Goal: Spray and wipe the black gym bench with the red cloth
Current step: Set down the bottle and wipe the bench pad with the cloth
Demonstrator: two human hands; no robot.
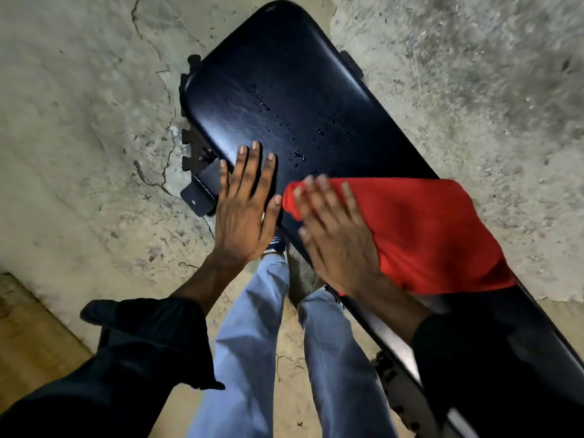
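Observation:
The black gym bench runs from the top centre down to the lower right, its padded top glossy. Water droplets dot the middle of the pad. The red cloth lies spread on the pad at centre right. My right hand presses flat on the cloth's left part, fingers spread and slightly blurred. My left hand rests flat on the pad's near-left edge, fingers apart, holding nothing. No spray bottle is in view.
Rough, cracked concrete floor surrounds the bench. Black metal frame brackets stick out from under the pad's left side. My legs in light blue trousers stand close against the bench. A tan floor strip lies at the lower left.

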